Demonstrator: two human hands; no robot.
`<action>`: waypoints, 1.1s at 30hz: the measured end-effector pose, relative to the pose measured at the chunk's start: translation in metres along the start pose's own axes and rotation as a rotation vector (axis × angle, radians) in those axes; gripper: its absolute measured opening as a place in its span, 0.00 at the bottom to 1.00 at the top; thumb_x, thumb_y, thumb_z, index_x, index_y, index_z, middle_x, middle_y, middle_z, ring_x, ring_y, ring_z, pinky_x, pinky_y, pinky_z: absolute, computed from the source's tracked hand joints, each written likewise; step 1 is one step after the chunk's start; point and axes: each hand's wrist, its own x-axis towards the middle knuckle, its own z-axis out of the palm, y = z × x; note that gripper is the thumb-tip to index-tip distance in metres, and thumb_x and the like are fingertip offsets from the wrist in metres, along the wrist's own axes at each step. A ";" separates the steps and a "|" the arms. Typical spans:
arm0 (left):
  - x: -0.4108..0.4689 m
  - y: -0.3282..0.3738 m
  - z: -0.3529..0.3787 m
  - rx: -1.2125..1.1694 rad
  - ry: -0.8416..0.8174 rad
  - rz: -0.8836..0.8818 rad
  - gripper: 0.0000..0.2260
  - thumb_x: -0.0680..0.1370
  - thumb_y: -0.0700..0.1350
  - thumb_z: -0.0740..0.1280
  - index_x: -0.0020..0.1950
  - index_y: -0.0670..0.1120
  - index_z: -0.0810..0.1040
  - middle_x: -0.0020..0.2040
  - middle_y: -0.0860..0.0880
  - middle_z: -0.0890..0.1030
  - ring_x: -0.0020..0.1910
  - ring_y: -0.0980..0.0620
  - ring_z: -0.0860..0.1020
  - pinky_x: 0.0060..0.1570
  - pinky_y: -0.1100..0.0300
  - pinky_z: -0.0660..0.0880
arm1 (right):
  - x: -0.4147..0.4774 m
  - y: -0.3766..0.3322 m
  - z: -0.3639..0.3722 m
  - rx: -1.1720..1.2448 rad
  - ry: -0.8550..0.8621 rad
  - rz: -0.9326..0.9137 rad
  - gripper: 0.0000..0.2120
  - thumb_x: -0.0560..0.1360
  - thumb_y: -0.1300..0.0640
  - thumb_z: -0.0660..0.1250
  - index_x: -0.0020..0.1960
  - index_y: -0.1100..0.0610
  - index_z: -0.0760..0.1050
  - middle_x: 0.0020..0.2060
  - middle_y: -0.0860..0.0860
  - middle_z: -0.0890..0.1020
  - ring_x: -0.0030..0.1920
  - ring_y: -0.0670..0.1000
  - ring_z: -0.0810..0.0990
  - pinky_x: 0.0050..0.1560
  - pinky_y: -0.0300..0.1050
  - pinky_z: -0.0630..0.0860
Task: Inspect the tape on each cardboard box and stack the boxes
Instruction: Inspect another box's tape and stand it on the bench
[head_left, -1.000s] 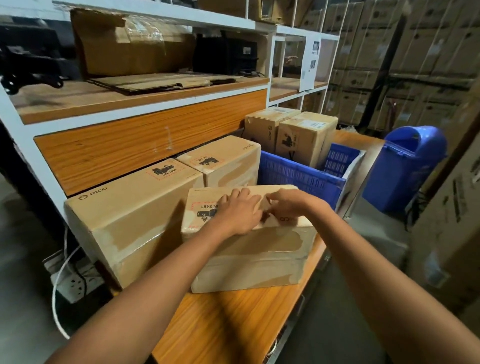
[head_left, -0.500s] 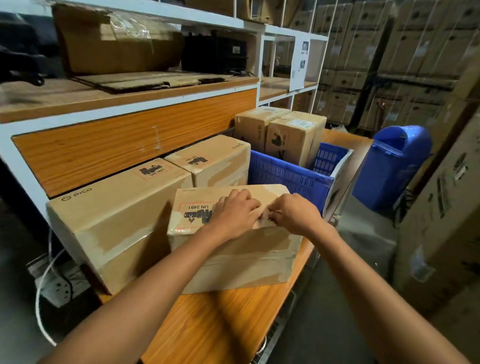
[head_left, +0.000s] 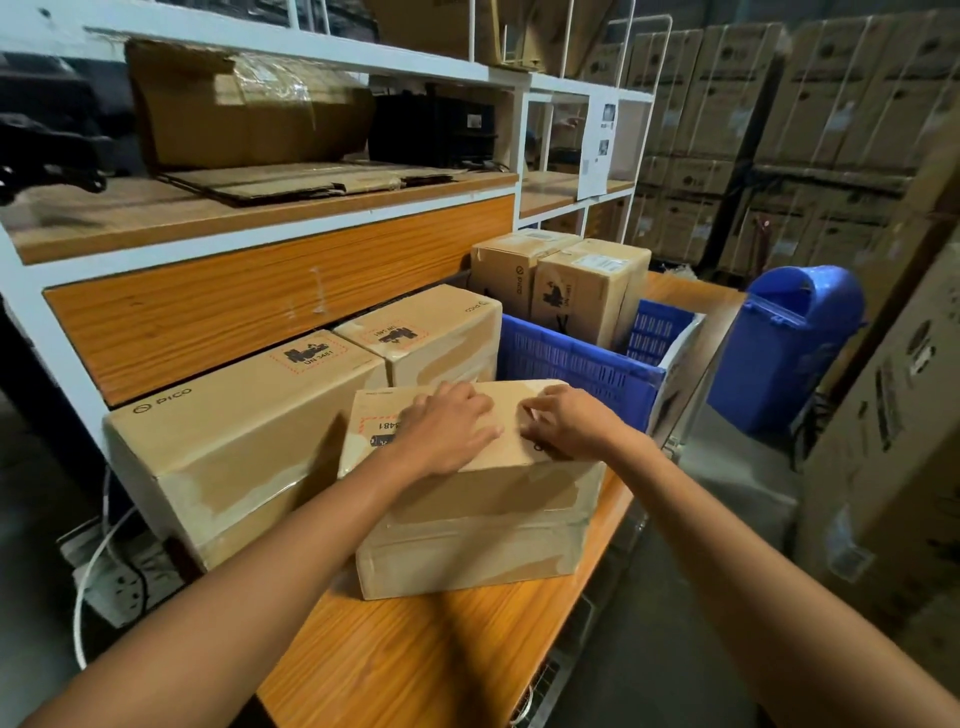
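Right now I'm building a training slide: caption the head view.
Left hand flat on a taped cardboard box on the bench, right hand touching its top with bent fingers, blue crate behind.

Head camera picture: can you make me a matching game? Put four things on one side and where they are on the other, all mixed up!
1. front box
2. crate
3. bin
4. flat cardboard

a. on the shelf
b. under left hand and right hand
c. holds two boxes
d. right of the table

Pairs: 1-b, 2-c, 3-d, 4-a.
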 end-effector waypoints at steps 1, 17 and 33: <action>-0.004 -0.012 0.000 0.010 0.042 -0.095 0.22 0.81 0.60 0.57 0.73 0.54 0.69 0.71 0.49 0.69 0.71 0.47 0.66 0.68 0.42 0.66 | -0.003 0.004 0.005 0.043 0.026 0.042 0.29 0.78 0.35 0.62 0.75 0.47 0.68 0.72 0.53 0.69 0.69 0.58 0.70 0.68 0.58 0.72; -0.068 -0.057 -0.003 -0.879 0.446 -0.668 0.14 0.80 0.63 0.60 0.58 0.55 0.70 0.51 0.47 0.81 0.45 0.45 0.82 0.46 0.43 0.82 | -0.080 0.024 0.056 1.093 0.475 0.118 0.19 0.77 0.44 0.70 0.63 0.49 0.69 0.58 0.48 0.77 0.56 0.47 0.78 0.48 0.43 0.77; -0.148 -0.039 0.072 -0.475 0.398 -0.587 0.09 0.75 0.43 0.71 0.38 0.48 0.73 0.49 0.49 0.70 0.47 0.48 0.74 0.49 0.54 0.73 | -0.101 0.020 0.099 0.809 0.241 0.623 0.17 0.73 0.44 0.72 0.55 0.51 0.71 0.52 0.52 0.80 0.47 0.52 0.80 0.48 0.53 0.81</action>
